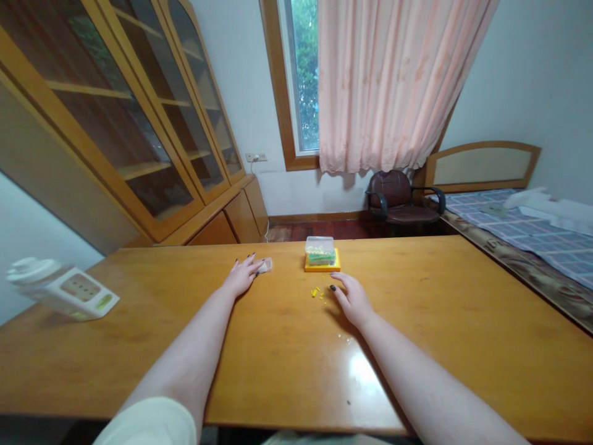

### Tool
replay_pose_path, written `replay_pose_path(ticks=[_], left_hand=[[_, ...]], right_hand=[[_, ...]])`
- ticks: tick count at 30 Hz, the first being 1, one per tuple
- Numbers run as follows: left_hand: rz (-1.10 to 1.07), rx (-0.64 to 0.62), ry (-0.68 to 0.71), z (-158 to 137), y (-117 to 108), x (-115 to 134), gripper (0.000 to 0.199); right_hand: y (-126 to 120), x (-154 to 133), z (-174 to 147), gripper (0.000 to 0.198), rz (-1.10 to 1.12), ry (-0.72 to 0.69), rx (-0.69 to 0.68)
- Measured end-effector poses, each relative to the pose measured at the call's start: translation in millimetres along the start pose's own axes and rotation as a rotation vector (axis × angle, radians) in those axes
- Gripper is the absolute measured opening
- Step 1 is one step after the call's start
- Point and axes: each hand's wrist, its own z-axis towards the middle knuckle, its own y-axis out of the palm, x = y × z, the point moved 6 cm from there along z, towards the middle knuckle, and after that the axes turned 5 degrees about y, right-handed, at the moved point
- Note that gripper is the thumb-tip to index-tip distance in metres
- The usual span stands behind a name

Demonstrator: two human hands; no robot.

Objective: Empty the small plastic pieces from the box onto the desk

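- Head view: I see two bare hands over a wooden table point(287, 371).
- Left hand point(241, 277): palm down, fingers spread, tips at the near-left edge of a small clear tray point(265, 266). I cannot tell whether they press on it.
- Right hand point(354, 300): thumb and forefinger apart, nothing visible between them; I cannot make out the remaining fingers. Position: just right of the yellow bits, near side of the box.
- Clear box point(319, 245): at the far edge of the table, between the hands, green layer and pale pieces showing through its walls. It sits on a yellow base point(323, 269).
- Yellow bits point(315, 292): loose small cluster on the table, in front of the base. Too small for me to identify.
- White jug point(65, 289): far left of the table, well apart from both hands.
- Background, I note: glass-fronted cabinet point(139, 111) left, pink curtain point(384, 80), dark chair point(401, 196), bed point(532, 228) right.
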Motion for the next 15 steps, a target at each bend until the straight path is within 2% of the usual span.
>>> replay_pose_path(ticks=[3, 5, 8, 10, 12, 15], left_hand=[[-0.03, 0.085, -0.008, 15.6, -7.1, 25.1, 0.057], [-0.086, 0.146, 0.091, 30.5, -7.3, 63.6, 0.057], [-0.143, 0.154, 0.248, 54.8, 0.1, 127.0, 0.059], [-0.162, 0.139, 0.259, 71.1, 5.7, 155.3, 0.071], [-0.169, 0.087, 0.217, 85.8, 12.3, 169.3, 0.081], [-0.129, -0.032, 0.19, 99.0, 21.9, 175.5, 0.073]], right_hand=[[2.1, 2.5, 1.5, 0.031, 0.01, 0.014, -0.002], [4.1, 3.6, 2.2, 0.031, 0.014, 0.019, -0.007], [5.3, 4.8, 1.7, 0.031, 0.025, 0.028, -0.01], [3.9, 6.0, 0.5, 0.031, 0.039, 0.043, -0.001], [0.8, 7.6, -0.7, 0.031, 0.057, 0.065, 0.02], [-3.5, 10.0, -0.9, 0.03, 0.087, 0.099, 0.049]])
